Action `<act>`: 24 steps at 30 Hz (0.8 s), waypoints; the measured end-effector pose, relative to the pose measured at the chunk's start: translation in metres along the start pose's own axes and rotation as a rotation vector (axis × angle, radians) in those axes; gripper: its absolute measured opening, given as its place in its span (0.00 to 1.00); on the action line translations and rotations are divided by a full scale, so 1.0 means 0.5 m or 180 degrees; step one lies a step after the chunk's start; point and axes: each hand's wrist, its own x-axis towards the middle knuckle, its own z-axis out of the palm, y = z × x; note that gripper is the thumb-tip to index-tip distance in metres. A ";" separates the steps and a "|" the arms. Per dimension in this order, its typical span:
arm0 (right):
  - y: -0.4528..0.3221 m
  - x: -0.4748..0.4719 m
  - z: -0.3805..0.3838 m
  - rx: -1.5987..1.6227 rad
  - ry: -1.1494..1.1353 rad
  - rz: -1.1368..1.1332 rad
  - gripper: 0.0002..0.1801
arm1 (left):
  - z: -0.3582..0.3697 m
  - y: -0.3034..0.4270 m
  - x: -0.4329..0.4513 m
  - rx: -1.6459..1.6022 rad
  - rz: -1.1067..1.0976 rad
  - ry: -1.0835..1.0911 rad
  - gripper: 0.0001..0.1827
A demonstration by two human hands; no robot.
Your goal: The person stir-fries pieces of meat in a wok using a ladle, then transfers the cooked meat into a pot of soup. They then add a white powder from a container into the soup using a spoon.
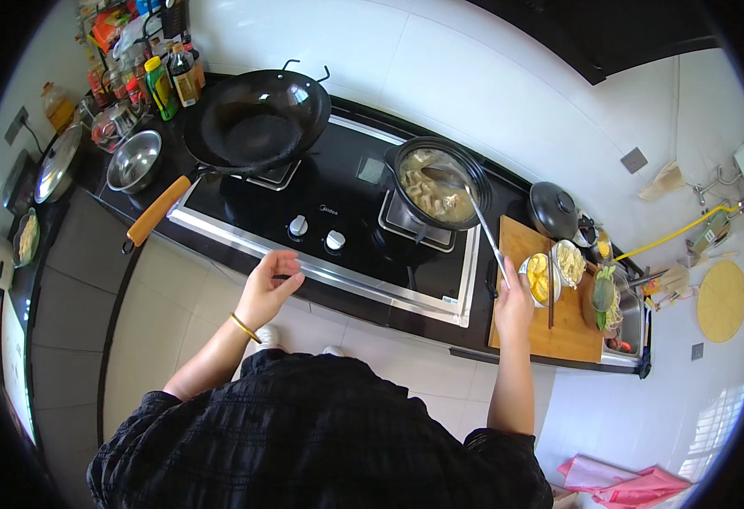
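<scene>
My right hand (513, 299) is closed around the handle of a long metal ladle (487, 226). The ladle's bowl rests in the broth and meat pieces (430, 196) inside a dark clay pot (397, 159), which stands on the right burner of a black gas hob (346, 184). My left hand (270, 286), with a gold-coloured bangle (244, 327) at the wrist, hovers at the hob's front edge, fingers slightly curled and holding nothing. On the left burner sits a black wok (257, 124) with a wooden handle (158, 210) pointing towards the front left.
To the right, a wooden cutting board (512, 254) bears bowls of yellow slices (538, 280) and pale strips (569, 262), with chopsticks (551, 286). Behind it lies a black pot lid (553, 210), beyond it a sink (633, 318). Bottles (160, 89) and a steel bowl (134, 162) stand left.
</scene>
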 end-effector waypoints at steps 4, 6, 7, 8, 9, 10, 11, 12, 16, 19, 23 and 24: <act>0.015 -0.012 -0.038 0.0670 -0.0073 0.0037 0.24 | 0.015 -0.018 -0.007 0.0095 -0.0034 0.0192 0.17; 0.026 -0.028 -0.052 0.0916 -0.0213 0.0093 0.24 | 0.024 -0.031 -0.005 0.0069 -0.0091 0.0202 0.17; 0.022 -0.035 -0.057 0.0885 -0.0384 0.0216 0.24 | 0.031 -0.037 -0.002 0.0059 -0.0056 0.0169 0.17; 0.020 -0.036 -0.059 0.0854 -0.0557 0.0337 0.24 | 0.037 -0.042 0.002 0.0048 -0.0022 0.0139 0.17; 0.030 -0.037 -0.042 0.0822 -0.0489 0.0114 0.24 | 0.044 -0.043 0.003 0.0035 0.0006 0.0101 0.17; 0.037 -0.036 -0.023 0.0747 -0.0363 0.0049 0.24 | 0.051 -0.042 0.007 0.0068 0.0015 0.0079 0.17; 0.038 -0.032 -0.013 0.0673 -0.0238 -0.0018 0.24 | 0.058 -0.039 0.011 0.0101 0.0022 0.0059 0.17; 0.034 -0.026 -0.011 0.0630 -0.0257 0.0068 0.25 | 0.061 -0.035 0.015 0.0150 0.0034 0.0042 0.17; 0.003 -0.001 -0.015 0.0454 -0.0153 0.0123 0.25 | 0.063 -0.027 0.021 0.0243 0.0068 0.0043 0.17; 0.003 0.028 0.006 0.0052 0.0061 -0.0227 0.27 | 0.061 -0.039 0.030 0.0277 0.0129 0.0019 0.17; 0.037 0.048 0.056 -0.0754 0.0159 -0.0670 0.32 | 0.074 -0.012 0.032 0.0279 0.0067 -0.0042 0.18; 0.042 0.048 0.061 -0.0723 0.0217 -0.0770 0.34 | 0.074 -0.007 0.033 0.0251 0.0052 -0.0036 0.18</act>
